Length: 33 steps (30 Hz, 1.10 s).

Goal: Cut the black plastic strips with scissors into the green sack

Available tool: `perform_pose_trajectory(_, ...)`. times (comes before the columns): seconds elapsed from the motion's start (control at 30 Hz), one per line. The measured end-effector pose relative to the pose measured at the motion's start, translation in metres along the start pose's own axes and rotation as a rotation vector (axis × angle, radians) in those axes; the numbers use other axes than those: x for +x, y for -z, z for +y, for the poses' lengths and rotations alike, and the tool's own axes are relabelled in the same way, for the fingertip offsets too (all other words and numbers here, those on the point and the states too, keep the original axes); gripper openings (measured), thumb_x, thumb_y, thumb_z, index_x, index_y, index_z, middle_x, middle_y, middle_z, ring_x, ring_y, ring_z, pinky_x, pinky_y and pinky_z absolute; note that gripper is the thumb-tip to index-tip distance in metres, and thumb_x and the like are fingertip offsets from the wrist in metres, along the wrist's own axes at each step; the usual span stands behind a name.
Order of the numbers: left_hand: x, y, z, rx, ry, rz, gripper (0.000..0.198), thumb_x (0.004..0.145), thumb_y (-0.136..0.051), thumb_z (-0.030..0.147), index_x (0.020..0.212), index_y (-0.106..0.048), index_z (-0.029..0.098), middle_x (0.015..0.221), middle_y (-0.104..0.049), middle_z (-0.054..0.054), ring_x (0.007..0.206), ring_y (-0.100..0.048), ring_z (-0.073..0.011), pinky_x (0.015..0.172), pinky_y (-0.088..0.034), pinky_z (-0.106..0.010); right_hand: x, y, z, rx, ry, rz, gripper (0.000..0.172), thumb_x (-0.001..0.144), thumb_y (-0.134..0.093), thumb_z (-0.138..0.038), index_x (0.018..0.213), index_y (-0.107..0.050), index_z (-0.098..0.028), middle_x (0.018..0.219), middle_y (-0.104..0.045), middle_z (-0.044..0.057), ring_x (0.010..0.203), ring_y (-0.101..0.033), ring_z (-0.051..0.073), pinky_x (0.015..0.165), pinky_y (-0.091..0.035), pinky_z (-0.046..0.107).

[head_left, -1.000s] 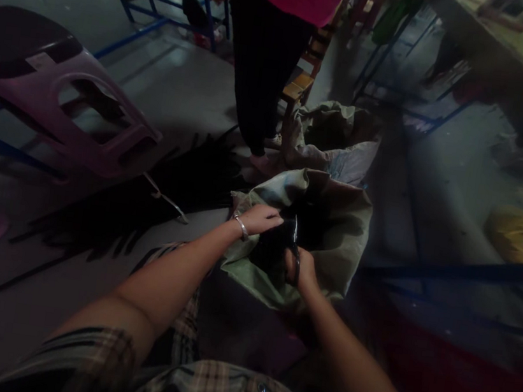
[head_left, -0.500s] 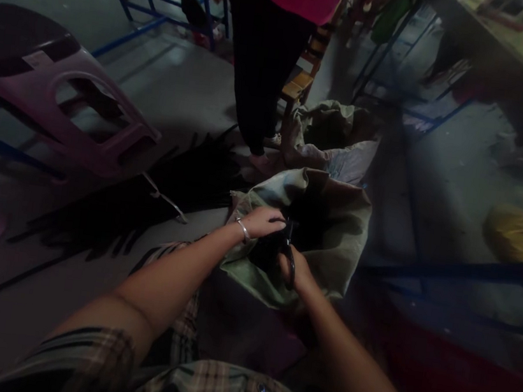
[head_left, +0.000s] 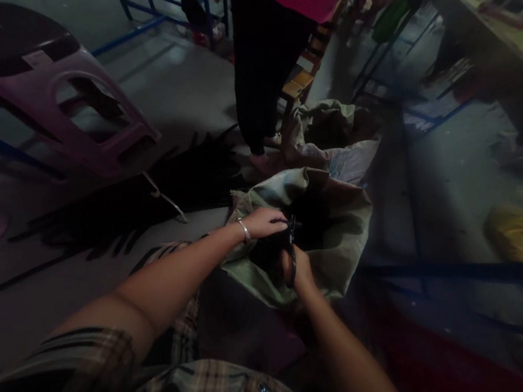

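My right hand point(head_left: 298, 271) is closed around the dark handles of a pair of scissors point(head_left: 291, 265), blades pointing away from me. Just left of the blades, my left hand point(head_left: 265, 223), with a silver bangle at the wrist, is closed on a short black strip point(head_left: 298, 224) whose end sticks out by the scissors. Both hands are over the mouth of an open woven sack point(head_left: 346, 233). Its inside is very dark, so what lies in it cannot be made out.
A heap of long black strips point(head_left: 144, 206) lies on the floor to the left, beside a pink plastic stool point(head_left: 93, 116). Beyond my sack stands a second sack point(head_left: 353, 157), near a person in dark trousers point(head_left: 264, 61) and a wooden chair point(head_left: 299, 84). A blue bar point(head_left: 464, 269) crosses at right.
The scissors have shifted slightly and their blades stand a little more upright between my hands. My left hand and the sack are nearly where they were.
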<state>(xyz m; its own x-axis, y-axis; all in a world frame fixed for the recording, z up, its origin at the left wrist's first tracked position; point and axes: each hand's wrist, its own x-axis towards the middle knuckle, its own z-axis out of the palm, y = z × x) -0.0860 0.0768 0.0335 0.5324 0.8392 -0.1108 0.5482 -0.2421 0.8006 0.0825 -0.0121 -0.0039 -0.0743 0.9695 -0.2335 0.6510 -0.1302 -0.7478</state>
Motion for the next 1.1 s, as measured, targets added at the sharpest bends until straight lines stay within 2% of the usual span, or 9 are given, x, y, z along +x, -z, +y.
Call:
perform_pose_trajectory(0.2,0.001,0.004,-0.009,-0.01,-0.016,0.017,0.036,0.08,-0.048,0.04,0.098,-0.067,0.016,0.087,-0.068,-0.002,0.08,-0.058,-0.0151,0.071,-0.042,-0.022,0.001,0.006,-0.001,0.058,-0.017,0.028,0.027,0.079,-0.039,-0.037,0.065,-0.049,-0.016,0.059,-0.054,0.001,0.053,-0.046,0.011,0.051,-0.034,0.021)
perform_pose_trajectory(0.7,0.001,0.005,-0.006,0.052,0.021,-0.003,0.036,0.081,-0.045,0.04,0.094,-0.067,0.015,0.082,-0.067,-0.002,0.074,-0.057,-0.0134,0.067,-0.04,-0.021,0.001,0.003,-0.001,0.017,-0.018,0.025,0.028,0.077,-0.038,-0.038,0.06,-0.044,-0.017,0.056,-0.05,0.0,0.052,-0.044,0.01,0.05,-0.032,0.021)
perform_pose_trajectory(0.8,0.001,0.007,-0.005,0.082,0.007,-0.014,0.035,0.081,-0.045,0.038,0.095,-0.068,0.016,0.086,-0.068,-0.002,0.078,-0.058,-0.014,0.069,-0.04,-0.021,0.001,0.002,-0.002,-0.003,-0.055,0.003,0.026,0.077,-0.038,-0.037,0.064,-0.048,-0.017,0.06,-0.054,0.002,0.055,-0.047,0.012,0.053,-0.035,0.022)
perform_pose_trajectory(0.93,0.0,0.01,-0.001,0.18,0.015,-0.071,0.033,0.078,-0.048,0.036,0.098,-0.069,0.019,0.089,-0.069,-0.002,0.081,-0.059,-0.0153,0.07,-0.04,-0.022,0.005,0.003,-0.002,-0.047,-0.135,-0.099,0.024,0.078,-0.038,-0.035,0.078,-0.053,-0.017,0.074,-0.061,0.005,0.065,-0.053,0.014,0.059,-0.039,0.023)
perform_pose_trajectory(1.1,-0.001,0.012,0.004,0.232,-0.021,-0.112,0.034,0.078,-0.048,0.036,0.1,-0.069,0.021,0.091,-0.069,-0.001,0.082,-0.059,-0.0151,0.069,-0.04,-0.021,0.01,0.01,0.001,-0.112,-0.094,-0.118,0.022,0.076,-0.041,-0.03,0.088,-0.053,-0.017,0.087,-0.062,0.006,0.074,-0.054,0.015,0.065,-0.04,0.023)
